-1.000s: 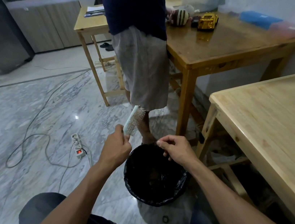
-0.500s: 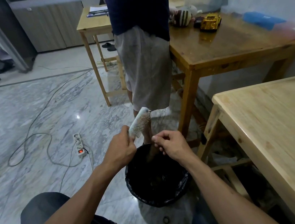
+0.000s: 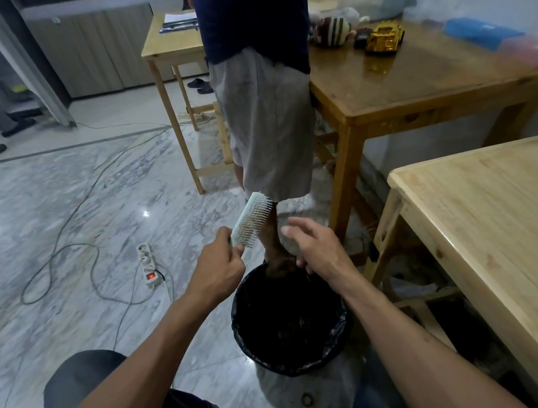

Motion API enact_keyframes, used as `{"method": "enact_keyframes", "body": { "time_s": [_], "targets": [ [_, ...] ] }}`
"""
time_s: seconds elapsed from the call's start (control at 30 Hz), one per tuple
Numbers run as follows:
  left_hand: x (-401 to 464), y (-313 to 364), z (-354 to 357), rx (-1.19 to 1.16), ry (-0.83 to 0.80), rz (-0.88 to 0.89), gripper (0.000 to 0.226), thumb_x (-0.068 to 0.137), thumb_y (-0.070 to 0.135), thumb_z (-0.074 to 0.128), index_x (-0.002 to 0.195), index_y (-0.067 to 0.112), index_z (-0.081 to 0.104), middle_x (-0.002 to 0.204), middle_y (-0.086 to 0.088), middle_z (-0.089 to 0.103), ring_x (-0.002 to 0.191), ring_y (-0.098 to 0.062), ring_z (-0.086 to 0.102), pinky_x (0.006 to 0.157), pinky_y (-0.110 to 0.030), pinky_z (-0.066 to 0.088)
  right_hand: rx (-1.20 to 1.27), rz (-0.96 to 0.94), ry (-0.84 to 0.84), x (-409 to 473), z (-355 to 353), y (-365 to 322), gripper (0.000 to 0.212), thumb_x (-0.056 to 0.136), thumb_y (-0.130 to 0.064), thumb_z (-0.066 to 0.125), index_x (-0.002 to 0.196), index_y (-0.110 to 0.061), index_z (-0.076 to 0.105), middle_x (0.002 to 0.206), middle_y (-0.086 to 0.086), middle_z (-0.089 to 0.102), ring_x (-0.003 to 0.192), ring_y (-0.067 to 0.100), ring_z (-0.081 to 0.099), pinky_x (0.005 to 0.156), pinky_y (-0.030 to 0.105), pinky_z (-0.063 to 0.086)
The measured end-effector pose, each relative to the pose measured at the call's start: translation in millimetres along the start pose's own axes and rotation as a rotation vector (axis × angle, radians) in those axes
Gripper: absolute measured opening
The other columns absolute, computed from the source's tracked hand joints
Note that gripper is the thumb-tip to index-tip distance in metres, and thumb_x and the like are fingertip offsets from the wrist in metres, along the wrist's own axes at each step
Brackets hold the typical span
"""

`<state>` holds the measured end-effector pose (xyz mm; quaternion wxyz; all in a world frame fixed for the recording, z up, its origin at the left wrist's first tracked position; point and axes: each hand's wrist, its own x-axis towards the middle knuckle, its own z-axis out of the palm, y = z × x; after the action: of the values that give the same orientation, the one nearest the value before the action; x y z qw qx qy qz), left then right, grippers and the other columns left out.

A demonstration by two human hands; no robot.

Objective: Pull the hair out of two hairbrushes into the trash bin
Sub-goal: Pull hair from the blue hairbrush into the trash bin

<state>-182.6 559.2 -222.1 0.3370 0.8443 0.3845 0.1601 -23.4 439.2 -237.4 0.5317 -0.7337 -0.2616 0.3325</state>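
left hand [image 3: 217, 273] is wrapped tight around the handle of the pale mint plastic hairbrush with white bristles [image 3: 252, 221], holding it tilted, head up and away, bristles facing right, just above the far-left rim of the round bin lined with a black plastic bag [image 3: 289, 322]. right hand [image 3: 315, 249] hovers over the far rim of that bin, fingers loosely curled and pointing down, thumb up beside the bristles but not touching them. whether it pinches any strands i cannot tell; nothing shows clearly between the fingertips. the bristles look mostly bare from here, though fine hair would be hard to see at this size.

the step in hand, as i read it: picking at brush 1 and dropping what comes off into the bin. only 1 brush is in sight; brush 2 is nowhere in view, not on the near light wooden table [image 3: 507, 239] at the right. next move calls for the right fingers to reach across to the bristle rows, pinch low at the roots and drag outward, keeping the brush over the bin's opening so loose hair falls inside and not on the marble floor [image 3: 55, 216].
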Motion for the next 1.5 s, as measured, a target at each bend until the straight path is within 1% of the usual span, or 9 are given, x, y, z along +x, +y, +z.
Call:
{"method": "enact_keyframes", "body": {
  "time_s": [0.1, 0.23, 0.33, 0.5, 0.73, 0.83, 1.0, 1.2, 1.5],
  "targets": [
    [-3, 6, 4, -0.02, -0.029, 0.016, 0.005, 0.102, 0.018, 0.05, 0.104, 0.014, 0.049, 0.072, -0.007, 0.055, 0.063, -0.024, 0.051, 0.058, -0.038, 0.037, 0.036, -0.072, -0.028, 1, 5, -5, 0.053, 0.086, -0.052, 0.076, 0.131, -0.027, 0.064, 0.113, -0.01, 0.071, 0.07, 0.007, 0.065, 0.052, 0.02, 0.048],
    [-7, 12, 10, -0.026, -0.04, 0.007, 0.004, 0.102, 0.018, 0.05, 0.103, 0.014, 0.05, 0.075, -0.006, 0.056, 0.063, -0.02, 0.051, 0.056, -0.036, 0.036, 0.014, -0.122, 0.082, 4, 14, 2, 0.01, 0.088, -0.03, 0.081, 0.087, -0.022, 0.075, 0.061, -0.011, 0.07, 0.05, 0.001, 0.059, 0.049, 0.019, 0.048],
    [2, 7, 0, -0.123, 0.04, -0.114, 0.006, 0.1, 0.021, 0.049, 0.096, 0.017, 0.049, 0.082, -0.008, 0.058, 0.067, -0.022, 0.054, 0.058, -0.036, 0.042, 0.007, -0.014, 0.217, 7, 8, 19, 0.017, 0.089, -0.024, 0.08, 0.073, -0.022, 0.075, 0.056, -0.008, 0.068, 0.052, 0.005, 0.061, 0.055, 0.024, 0.051],
    [14, -6, -18, -0.271, 0.039, -0.176, 0.009, 0.093, 0.029, 0.049, 0.094, 0.02, 0.05, 0.08, -0.008, 0.056, 0.062, -0.022, 0.049, 0.056, -0.039, 0.042, -0.017, 0.149, 0.155, -3, -7, 39, 0.011, 0.093, -0.027, 0.076, 0.094, -0.018, 0.081, 0.078, -0.001, 0.078, 0.064, 0.011, 0.069, 0.057, 0.024, 0.056],
    [9, 0, -6, -0.249, -0.022, -0.09, 0.005, 0.095, 0.026, 0.051, 0.095, 0.021, 0.053, 0.082, -0.006, 0.059, 0.065, -0.019, 0.049, 0.059, -0.041, 0.041, -0.033, 0.026, 0.03, -1, 5, 4, 0.058, 0.094, -0.052, 0.062, 0.147, -0.028, 0.055, 0.133, -0.005, 0.063, 0.081, 0.013, 0.074, 0.054, 0.023, 0.052],
    [8, 4, -5, -0.216, -0.039, -0.036, 0.004, 0.096, 0.025, 0.054, 0.092, 0.026, 0.054, 0.081, -0.002, 0.062, 0.065, -0.018, 0.052, 0.062, -0.039, 0.043, 0.094, -0.001, -0.108, 4, 8, -5, 0.06, 0.091, -0.055, 0.069, 0.142, -0.026, 0.058, 0.129, -0.004, 0.069, 0.074, 0.009, 0.073, 0.051, 0.022, 0.048],
    [9, 9, -6, -0.303, -0.065, -0.046, 0.007, 0.097, 0.021, 0.054, 0.09, 0.024, 0.055, 0.075, -0.001, 0.06, 0.057, -0.013, 0.048, 0.052, -0.032, 0.04, 0.174, -0.031, -0.158, 5, 14, -4, 0.015, 0.094, -0.023, 0.075, 0.102, -0.011, 0.078, 0.079, -0.001, 0.075, 0.056, 0.006, 0.059, 0.049, 0.018, 0.045],
    [15, 3, -14, -0.449, 0.102, -0.175, 0.007, 0.092, 0.021, 0.052, 0.087, 0.023, 0.048, 0.078, -0.007, 0.052, 0.057, -0.016, 0.045, 0.047, -0.032, 0.037, -0.298, -0.028, -0.028, -1, 7, 26, 0.02, 0.095, -0.026, 0.071, 0.076, -0.025, 0.076, 0.073, -0.005, 0.076, 0.063, 0.001, 0.064, 0.066, 0.024, 0.049],
    [10, 13, -13, -0.606, -0.023, -0.113, 0.011, 0.1, 0.012, 0.05, 0.089, 0.016, 0.049, 0.072, -0.005, 0.051, 0.05, -0.013, 0.039, 0.046, -0.029, 0.03, -0.737, 0.174, 0.006, 8, 9, 46, 0.025, 0.1, -0.026, 0.057, 0.099, -0.013, 0.079, 0.097, 0.003, 0.075, 0.092, 0.023, 0.072, 0.073, 0.032, 0.055]
  ]
}}
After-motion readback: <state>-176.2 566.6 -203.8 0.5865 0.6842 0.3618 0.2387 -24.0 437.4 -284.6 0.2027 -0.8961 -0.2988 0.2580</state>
